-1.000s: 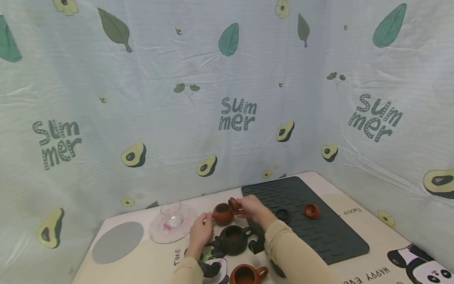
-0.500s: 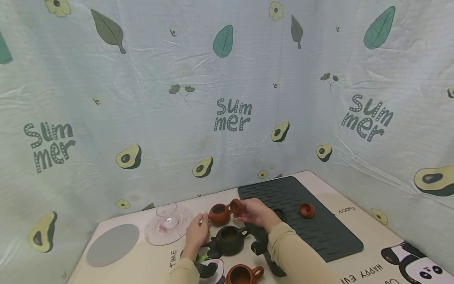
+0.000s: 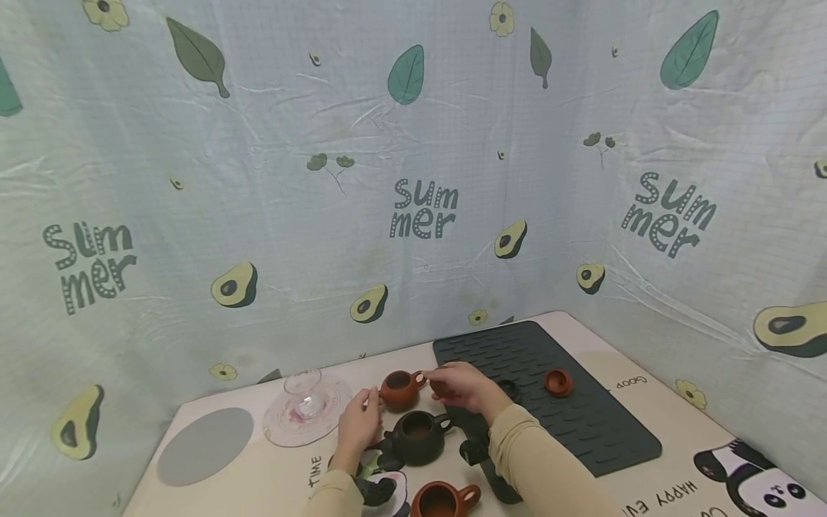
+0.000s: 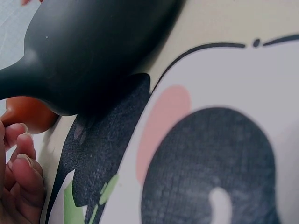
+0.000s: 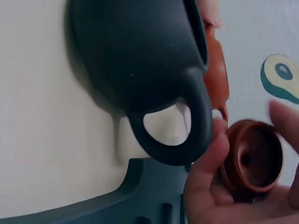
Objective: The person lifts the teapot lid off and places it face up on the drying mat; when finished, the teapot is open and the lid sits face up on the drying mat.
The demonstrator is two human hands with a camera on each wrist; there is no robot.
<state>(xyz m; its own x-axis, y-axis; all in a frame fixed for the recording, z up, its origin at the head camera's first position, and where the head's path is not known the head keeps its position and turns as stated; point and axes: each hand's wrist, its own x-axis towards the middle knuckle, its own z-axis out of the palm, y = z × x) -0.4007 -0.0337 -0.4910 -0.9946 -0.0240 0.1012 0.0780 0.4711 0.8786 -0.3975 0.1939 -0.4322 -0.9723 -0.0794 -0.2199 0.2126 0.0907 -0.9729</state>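
Three teapots with no lids on stand in a line. My left hand [image 3: 360,420] pinches the spout of the farthest, a small red-brown teapot [image 3: 399,391]. My right hand [image 3: 461,384] holds a red-brown teapot lid [image 5: 254,156] beside that pot's handle, with one finger reaching toward the handle. In the right wrist view the lid's hollow underside shows, with a small hole in its middle. The black teapot [image 3: 418,438] stands just nearer, its spout crossing the left wrist view above my curled fingers [image 4: 28,175]. A second red-brown teapot [image 3: 438,499] is nearest me, partly cut off.
A dark ridged mat [image 3: 581,416] lies to the right, bearing a black lid [image 3: 509,390] and a red-brown lid [image 3: 558,383]. At left are a glass piece [image 3: 309,402] on a clear round plate [image 3: 278,429] and a grey disc [image 3: 205,446]. A patterned curtain [image 3: 291,215] rises behind.
The head view has shifted slightly. My right hand has turned the lid, which is now mostly hidden under the fingers, and a finger extends to the handle. My left hand stays at the spout.
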